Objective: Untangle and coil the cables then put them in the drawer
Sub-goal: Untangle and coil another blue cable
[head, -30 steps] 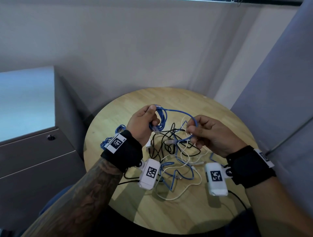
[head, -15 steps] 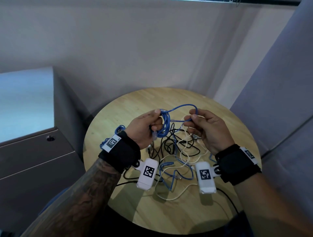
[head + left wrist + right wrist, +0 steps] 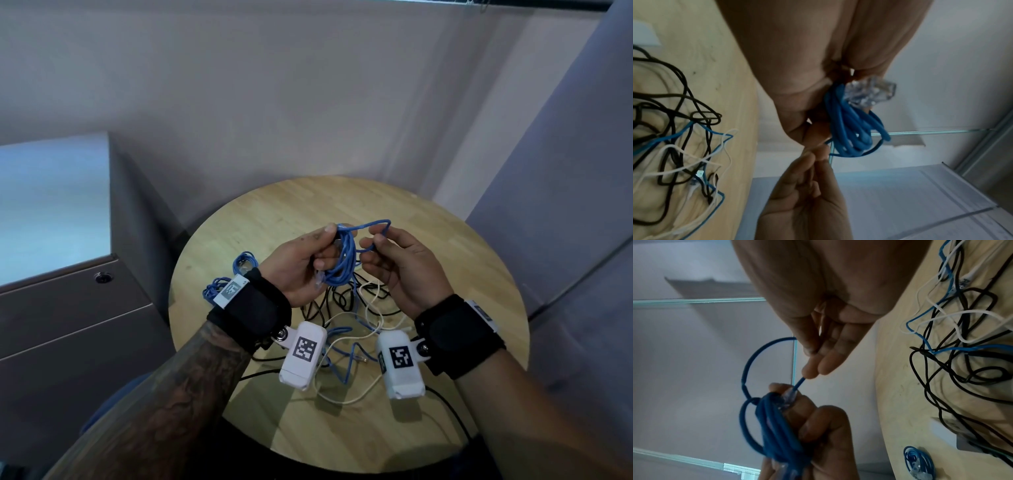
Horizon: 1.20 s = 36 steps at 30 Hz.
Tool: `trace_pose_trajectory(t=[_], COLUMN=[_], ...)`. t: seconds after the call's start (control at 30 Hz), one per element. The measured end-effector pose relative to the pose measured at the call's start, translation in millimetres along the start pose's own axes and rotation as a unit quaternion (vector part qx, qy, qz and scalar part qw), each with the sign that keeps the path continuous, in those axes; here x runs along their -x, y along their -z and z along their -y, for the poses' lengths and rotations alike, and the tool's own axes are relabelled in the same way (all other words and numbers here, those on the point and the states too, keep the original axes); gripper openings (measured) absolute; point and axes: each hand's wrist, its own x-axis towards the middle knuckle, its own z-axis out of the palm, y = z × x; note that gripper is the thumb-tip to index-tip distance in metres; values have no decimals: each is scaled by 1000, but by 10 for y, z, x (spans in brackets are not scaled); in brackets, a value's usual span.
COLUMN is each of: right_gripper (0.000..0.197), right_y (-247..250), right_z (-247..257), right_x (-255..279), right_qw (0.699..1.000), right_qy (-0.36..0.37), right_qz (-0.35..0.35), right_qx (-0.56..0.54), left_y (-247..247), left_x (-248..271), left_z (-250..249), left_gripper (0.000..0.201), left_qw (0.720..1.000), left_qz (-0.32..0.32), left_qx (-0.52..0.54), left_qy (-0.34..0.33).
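— Hands first: how many are on the cable?

— 2. The left hand (image 3: 301, 265) has its fingers curled round a blue network cable (image 3: 342, 263) wound into a bundle of several loops, held above the round wooden table (image 3: 428, 240). The right hand (image 3: 404, 270) pinches the free run of that same cable between thumb and fingertips, so 1 open loop arches from the bundle across to it.

— Any plugs showing?

— 2 clear plugs on that cable. In the left wrist view 1 clear connector (image 3: 871, 94) sticks out at the heel of the left hand, beside the coils. In the right wrist view another clear plug (image 3: 788, 398) lies against the left thumb, at the top of the bundle, with the pinched strand running from it to the right fingertips.

— And the rest of the cables?

— 2 finished blue coils (image 3: 244, 262) lie on the table's left part, near the left wrist. Under the hands lies 1 tangle (image 3: 349, 329) of black, white and blue strands; I cannot count how many separate cables it holds.

— The drawer?

— 1 grey drawer cabinet (image 3: 68, 315) stands left of the table, its fronts closed, with 1 round lock (image 3: 102, 277) near the top.
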Motion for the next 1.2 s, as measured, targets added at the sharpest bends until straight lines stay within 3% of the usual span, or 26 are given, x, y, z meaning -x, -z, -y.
trace_pose_trajectory(t=[0.2, 0.47, 0.53, 0.63, 0.7, 0.77, 0.9, 1.0, 1.03, 1.13, 1.2], right_gripper=[22, 25, 38, 76, 96, 85, 23, 10, 9, 39, 41], right_y=[-74, -257, -357, -446, -492, -534, -467, -374, -376, -447, -511], right_z=[16, -21, 4, 27, -42, -88, -33, 20, 50, 110, 100], right_x=[40, 207, 247, 341, 375, 354, 220, 189, 217, 349, 429], right_qw=[1000, 993, 991, 979, 965, 966, 971, 968, 966, 969, 961], right_qy=[27, 15, 31, 57, 74, 80, 74, 77, 91, 119, 136], right_qz=[3, -25, -36, -7, 0, -35, -111, -93, -86, -24, -8], right_qx=[-15, 114, 129, 198, 250, 243, 201, 221, 225, 215, 241], left_y=[30, -89, -52, -74, -116, -135, -140, -177, -198, -269, -305], left_x=[-15, -68, -82, -111, -128, -147, -155, -154, -154, -137, -110], left_z=[123, 123, 161, 239, 296, 353, 369, 373, 385, 413, 403], left_gripper=[28, 28, 26, 24, 24, 22, 26, 28, 27, 24, 22], left_qw=[1000, 995, 989, 968, 962, 957, 948, 943, 939, 928, 919], left_qz=[9, -65, -88, -154, -161, -165, -153, -153, -163, -196, -209], left_qx=[-4, -4, -45, -117, -138, -158, -187, -200, -210, -231, -255], left_qy=[26, -80, -114, -161, -172, -177, -207, -217, -218, -216, -216])
